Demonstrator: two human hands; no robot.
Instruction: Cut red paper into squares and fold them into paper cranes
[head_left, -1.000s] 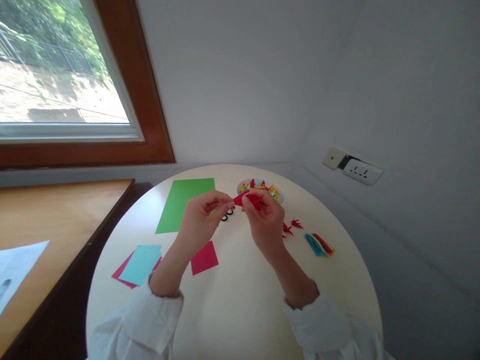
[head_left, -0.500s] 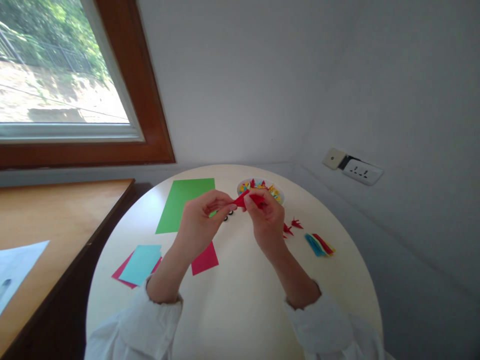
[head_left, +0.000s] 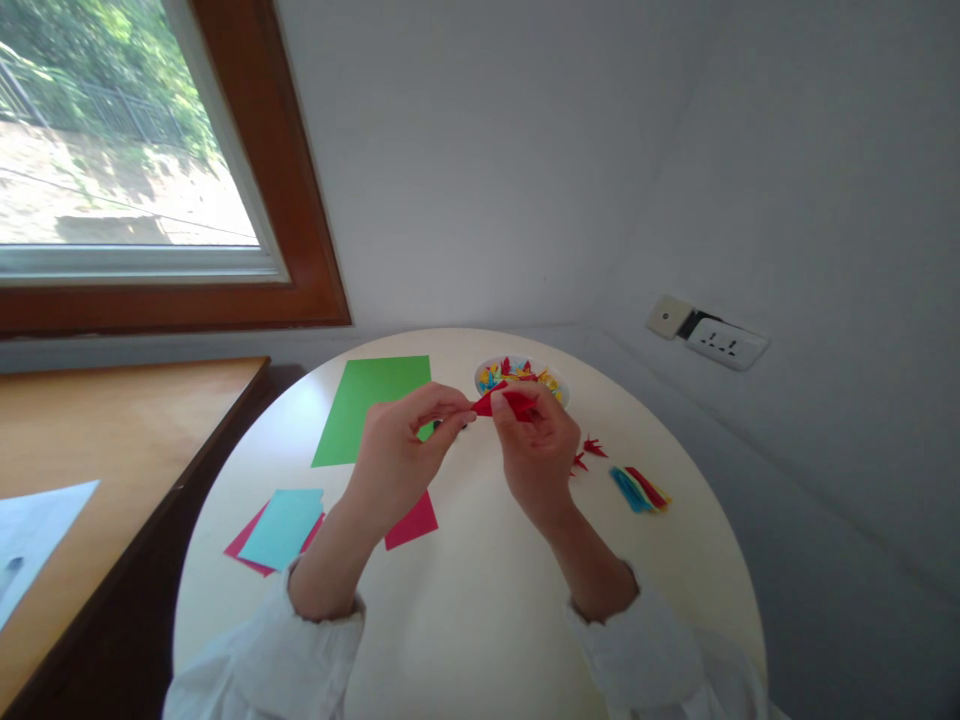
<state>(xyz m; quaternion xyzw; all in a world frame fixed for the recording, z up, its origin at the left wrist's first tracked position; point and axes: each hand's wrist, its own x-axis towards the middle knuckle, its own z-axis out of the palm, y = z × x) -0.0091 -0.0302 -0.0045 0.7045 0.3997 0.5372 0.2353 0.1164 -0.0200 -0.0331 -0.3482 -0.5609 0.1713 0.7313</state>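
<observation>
A small piece of folded red paper (head_left: pixel 517 404) is held up between my two hands over the middle of the round table. My left hand (head_left: pixel 409 440) pinches its pointed left tip between thumb and fingers. Closed around its wider right part is my right hand (head_left: pixel 538 445), with the thumb pressed on the front. Scissors (head_left: pixel 461 427) lie behind my left fingers, only a bit of their dark handles showing. Beyond the paper, a bowl (head_left: pixel 564 398) holds many small folded paper pieces in several colours.
Green paper (head_left: pixel 375 395) lies at the back left, light blue paper (head_left: pixel 281 525) over pink paper (head_left: pixel 240 550) at the left. A red sheet (head_left: pixel 412 525) is under my left wrist. Small red cranes (head_left: pixel 592 447) and coloured strips (head_left: pixel 637 490) lie at the right.
Both hands have shifted slightly to the right with the red paper between them. The left hand now covers more of the scissors and the red sheet. Both grips stay closed.
</observation>
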